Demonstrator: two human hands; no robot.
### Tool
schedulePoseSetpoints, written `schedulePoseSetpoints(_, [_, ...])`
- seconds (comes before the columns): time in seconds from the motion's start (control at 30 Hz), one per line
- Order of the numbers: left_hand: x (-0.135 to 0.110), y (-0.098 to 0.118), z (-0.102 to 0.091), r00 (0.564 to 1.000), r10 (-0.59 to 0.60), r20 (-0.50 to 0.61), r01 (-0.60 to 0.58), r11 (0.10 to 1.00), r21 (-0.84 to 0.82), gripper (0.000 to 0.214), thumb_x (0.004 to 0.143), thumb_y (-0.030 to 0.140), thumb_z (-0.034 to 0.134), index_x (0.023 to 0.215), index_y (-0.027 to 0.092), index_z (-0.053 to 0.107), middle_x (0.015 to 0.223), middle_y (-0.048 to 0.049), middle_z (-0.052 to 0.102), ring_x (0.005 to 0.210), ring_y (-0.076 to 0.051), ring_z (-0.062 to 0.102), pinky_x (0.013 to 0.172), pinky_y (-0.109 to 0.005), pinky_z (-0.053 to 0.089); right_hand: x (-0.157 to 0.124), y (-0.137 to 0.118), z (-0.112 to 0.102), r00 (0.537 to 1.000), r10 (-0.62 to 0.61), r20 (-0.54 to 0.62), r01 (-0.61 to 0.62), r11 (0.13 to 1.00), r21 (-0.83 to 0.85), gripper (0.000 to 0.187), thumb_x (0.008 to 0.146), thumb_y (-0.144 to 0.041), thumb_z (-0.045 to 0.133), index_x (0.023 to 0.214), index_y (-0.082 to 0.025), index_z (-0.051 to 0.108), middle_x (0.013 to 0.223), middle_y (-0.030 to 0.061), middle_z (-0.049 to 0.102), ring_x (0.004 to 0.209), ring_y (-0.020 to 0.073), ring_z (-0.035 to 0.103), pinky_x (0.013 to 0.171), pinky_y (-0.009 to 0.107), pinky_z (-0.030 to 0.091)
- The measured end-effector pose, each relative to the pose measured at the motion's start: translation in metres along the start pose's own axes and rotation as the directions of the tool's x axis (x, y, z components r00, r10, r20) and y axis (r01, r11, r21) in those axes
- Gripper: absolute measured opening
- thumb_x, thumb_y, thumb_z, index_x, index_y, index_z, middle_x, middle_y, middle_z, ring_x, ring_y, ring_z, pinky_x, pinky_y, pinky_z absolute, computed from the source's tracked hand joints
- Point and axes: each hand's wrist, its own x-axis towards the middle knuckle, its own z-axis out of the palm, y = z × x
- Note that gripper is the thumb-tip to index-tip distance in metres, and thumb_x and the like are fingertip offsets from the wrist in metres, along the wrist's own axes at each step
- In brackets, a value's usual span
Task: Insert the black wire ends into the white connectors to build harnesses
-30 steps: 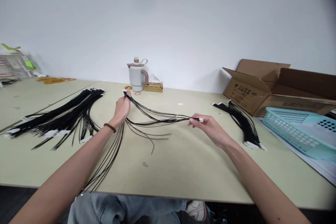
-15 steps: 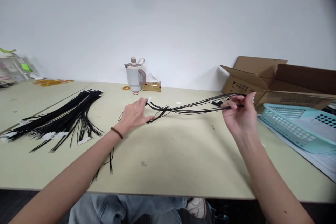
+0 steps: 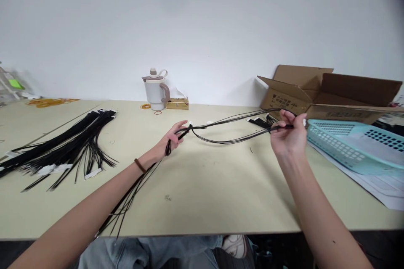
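A black wire harness (image 3: 221, 143) stretches above the table between my two hands and splits into two strands toward the right. My left hand (image 3: 174, 138) grips it at the left, close to a small white connector (image 3: 190, 124); loose wire ends trail from that hand down along the forearm. My right hand (image 3: 288, 133) is palm up, its fingers closed round the harness's other end, where a bit of white shows. Farther left on the table lies a fanned pile of black wire harnesses (image 3: 75, 138) with white connectors.
Behind my right hand lie more black wires (image 3: 260, 122). A turquoise basket (image 3: 341, 151) and an open cardboard box (image 3: 347, 113) occupy the right side. A lidded mug (image 3: 154, 92), a gold tissue pack (image 3: 177, 104) and yellow rubber bands (image 3: 52, 102) stand along the wall.
My left hand has turned and moved slightly right, and the wire tails now hang along its forearm. The lower strand sags more. The view has shifted a little to the right.
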Motion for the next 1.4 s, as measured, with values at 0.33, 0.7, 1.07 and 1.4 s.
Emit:
schedulePoseSetpoints(0.33, [0.002, -0.005, -0.002, 0.943, 0.014, -0.333, 0.042, 0.986, 0.162, 0.058, 0.075, 0.066, 0.038, 0.102, 0.019, 0.059, 0.106, -0.0110, 0.057, 0.076, -0.018, 0.056, 0.054, -0.025, 0.042, -0.008, 0.030, -0.007, 1.000, 0.008, 0.022, -0.001, 0.951, -0.308, 0.035, 0.079, -0.048, 0.053, 0.070, -0.015, 0.061, 0.082, 0.0030, 0.066, 0.044, 0.0020, 0.044, 0.043, 0.017, 0.036])
schedulePoseSetpoints(0.7, [0.005, -0.008, 0.004, 0.962, 0.273, -0.011, -0.249, 0.892, 0.376, 0.026, 0.076, 0.038, 0.056, 0.087, 0.016, 0.064, 0.099, -0.0108, 0.057, 0.094, -0.019, 0.057, 0.085, -0.033, 0.045, -0.037, 0.057, -0.003, 0.769, 0.173, 0.616, 0.461, 0.518, -0.721, 0.050, 0.084, -0.056, 0.040, 0.077, -0.013, 0.065, 0.057, 0.0038, 0.062, 0.046, 0.0107, 0.049, 0.053, 0.024, 0.040])
schedulePoseSetpoints(1.07, [-0.017, -0.010, 0.020, 0.858, 0.161, 0.488, -0.493, 0.523, 0.695, 0.072, 0.075, 0.020, 0.055, 0.140, 0.020, 0.022, 0.145, -0.0122, 0.030, 0.129, -0.024, 0.034, 0.104, -0.036, 0.034, -0.058, 0.072, -0.002, 0.470, 0.268, 0.841, 0.696, 0.474, -0.540, 0.034, 0.089, -0.042, 0.039, 0.091, -0.019, 0.063, 0.088, 0.0056, 0.066, 0.057, 0.0123, 0.057, 0.064, 0.026, 0.046])
schedulePoseSetpoints(1.4, [-0.024, 0.000, 0.029, 0.886, 0.272, 0.376, -0.458, 0.389, 0.799, 0.042, 0.080, 0.031, 0.050, 0.119, 0.019, 0.045, 0.111, -0.0098, 0.059, 0.100, -0.020, 0.055, 0.086, -0.035, 0.042, -0.061, 0.081, -0.020, 0.429, 0.262, 0.864, 0.783, 0.370, -0.501, 0.026, 0.090, -0.031, 0.040, 0.093, -0.018, 0.063, 0.097, 0.0086, 0.066, 0.085, 0.0177, 0.064, 0.075, 0.029, 0.052])
